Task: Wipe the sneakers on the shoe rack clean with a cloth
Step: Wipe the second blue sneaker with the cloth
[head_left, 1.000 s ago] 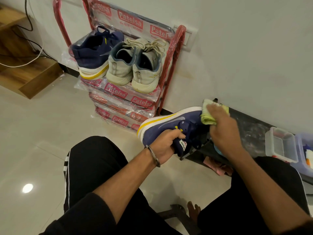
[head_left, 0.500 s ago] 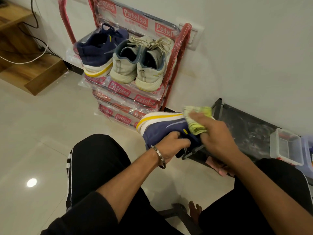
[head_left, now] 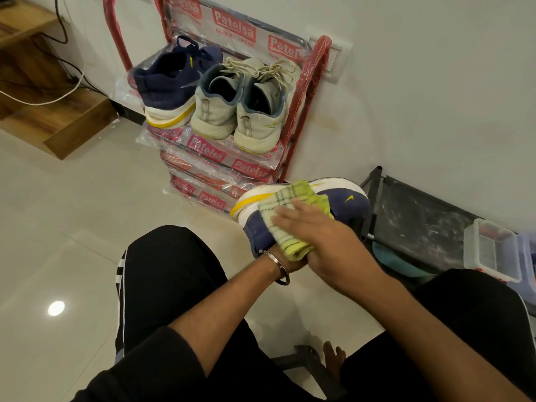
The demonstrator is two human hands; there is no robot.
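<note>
A navy sneaker (head_left: 345, 203) with a white and yellow sole lies on its side in front of my knees. My left hand (head_left: 285, 264), a steel bangle on its wrist, holds the shoe from below and is mostly hidden under my right hand. My right hand (head_left: 319, 236) presses a yellow-green checked cloth (head_left: 290, 216) flat against the shoe's side with straight fingers. On the red shoe rack (head_left: 307, 97) stand the matching navy sneaker (head_left: 171, 85) and a pair of pale grey sneakers (head_left: 240, 108).
The rack is wrapped in printed plastic and stands against the white wall. A low black shelf (head_left: 420, 216) with a clear plastic box (head_left: 490, 253) is at the right. Wooden steps (head_left: 49, 117) with cables lie at the left. The floor is glossy tile.
My right hand has slid the cloth from the shoe's toe end back toward the heel, now covering my left hand. The shoe has tipped so more of its side shows.
</note>
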